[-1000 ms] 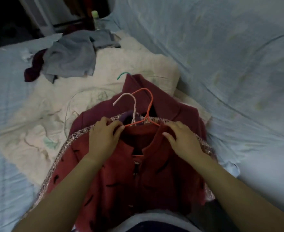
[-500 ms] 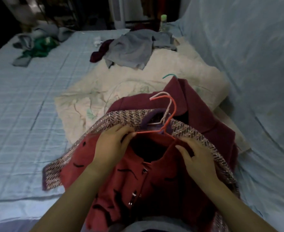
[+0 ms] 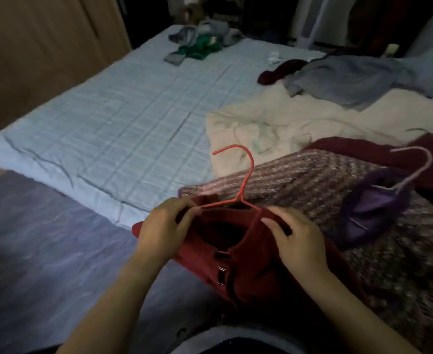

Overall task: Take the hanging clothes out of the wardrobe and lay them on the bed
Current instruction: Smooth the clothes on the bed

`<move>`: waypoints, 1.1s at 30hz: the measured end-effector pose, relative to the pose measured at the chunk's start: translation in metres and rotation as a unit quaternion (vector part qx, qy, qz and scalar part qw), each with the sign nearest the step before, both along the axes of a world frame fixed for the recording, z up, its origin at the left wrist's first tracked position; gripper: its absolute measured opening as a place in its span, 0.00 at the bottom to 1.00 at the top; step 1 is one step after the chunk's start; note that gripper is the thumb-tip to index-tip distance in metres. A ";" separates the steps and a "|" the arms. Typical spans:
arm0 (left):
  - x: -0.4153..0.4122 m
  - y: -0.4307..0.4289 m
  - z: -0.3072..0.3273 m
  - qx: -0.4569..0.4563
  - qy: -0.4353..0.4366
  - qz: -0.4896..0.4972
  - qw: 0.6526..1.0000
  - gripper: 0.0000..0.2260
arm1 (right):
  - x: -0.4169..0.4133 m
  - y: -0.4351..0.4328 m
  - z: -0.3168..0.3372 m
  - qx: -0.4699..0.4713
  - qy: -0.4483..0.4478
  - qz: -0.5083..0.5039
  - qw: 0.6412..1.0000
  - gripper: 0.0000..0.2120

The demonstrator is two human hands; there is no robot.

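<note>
My red jacket (image 3: 248,267) is on its red hanger (image 3: 247,180). I hold it up by the shoulders at the near edge of the bed (image 3: 133,118). Its right side lies over the speckled coat (image 3: 299,185). Its left corner sticks out past the edge of the bed.

My left hand (image 3: 163,233) has its fingers curled and pinches the left side of the collar, right by the hanger wire. My right hand (image 3: 299,244) grips the right side of the collar, with the fingers bent over the cloth.

I think the step now is to put the jacket down flat. To do it well, I should keep one hand on each shoulder. Then the wire stays inside the neck and the jacket does not slip off. I should move it further onto the bed first, so no part hangs over the edge. The hook should point away from me, like the pale hanger (image 3: 414,175) in the speckled coat. I should lower the bottom part first and the collar last, so the cloth does not bunch up.

There is room on the blue cover to my left. The cream blanket (image 3: 286,123) lies just behind the coats. Grey clothes (image 3: 350,77) and green clothes (image 3: 200,48) lie far back.
</note>
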State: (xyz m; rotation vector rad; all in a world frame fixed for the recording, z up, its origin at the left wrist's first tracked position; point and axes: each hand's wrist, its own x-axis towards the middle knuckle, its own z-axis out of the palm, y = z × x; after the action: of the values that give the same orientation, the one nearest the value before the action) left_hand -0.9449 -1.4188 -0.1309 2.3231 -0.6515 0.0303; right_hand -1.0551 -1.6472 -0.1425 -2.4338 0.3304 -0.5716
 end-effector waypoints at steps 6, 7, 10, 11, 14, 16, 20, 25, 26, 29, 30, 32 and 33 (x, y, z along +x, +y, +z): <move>-0.007 0.153 -0.010 -0.015 0.039 0.139 0.989 0.17 | 0.058 0.133 0.010 -0.028 -0.041 0.152 0.987 0.15; -0.008 0.173 -0.012 -0.017 0.043 0.154 0.987 0.17 | 0.067 0.151 0.010 -0.026 -0.042 0.177 0.983 0.15; -0.008 0.225 -0.015 -0.027 0.048 0.195 0.979 0.17 | 0.093 0.199 0.005 0.005 -0.036 0.238 0.971 0.16; -0.007 0.240 -0.015 -0.029 0.045 0.209 0.976 0.18 | 0.102 0.213 0.002 0.013 -0.038 0.255 0.966 0.16; 0.004 0.284 -0.017 -0.034 0.041 0.253 0.966 0.17 | 0.136 0.258 -0.005 0.020 -0.040 0.303 0.952 0.14; 0.016 0.315 -0.021 -0.034 0.041 0.280 0.958 0.14 | 0.162 0.288 -0.010 0.026 -0.032 0.333 0.942 0.14; 0.059 0.379 -0.028 -0.036 0.047 0.328 0.943 0.13 | 0.229 0.355 -0.022 0.051 -0.026 0.374 0.926 0.14; 0.155 0.476 -0.029 -0.029 0.044 0.381 0.923 0.13 | 0.353 0.462 -0.029 0.070 -0.033 0.427 0.901 0.13; 0.160 0.481 -0.029 -0.020 0.048 0.371 0.927 0.12 | 0.357 0.470 -0.027 0.061 -0.032 0.425 0.903 0.13; 0.212 0.544 -0.018 -0.026 0.067 0.373 0.925 0.12 | 0.427 0.536 -0.016 0.063 -0.044 0.459 0.885 0.13; 0.230 0.566 -0.012 -0.028 0.062 0.386 0.920 0.11 | 0.452 0.560 -0.011 0.056 -0.045 0.466 0.882 0.13; 0.261 0.606 -0.001 -0.041 0.052 0.412 0.909 0.12 | 0.497 0.608 -0.003 0.057 -0.039 0.496 0.865 0.12; 0.275 0.625 0.003 -0.042 0.042 0.429 0.901 0.13 | 0.518 0.632 0.003 0.051 -0.046 0.512 0.856 0.12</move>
State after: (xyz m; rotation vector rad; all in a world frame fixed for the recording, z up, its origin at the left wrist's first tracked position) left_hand -0.6698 -0.7938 -0.1275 2.3261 0.4468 0.3499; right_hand -0.5369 -1.0156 -0.1392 -2.0636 -0.9181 -0.1612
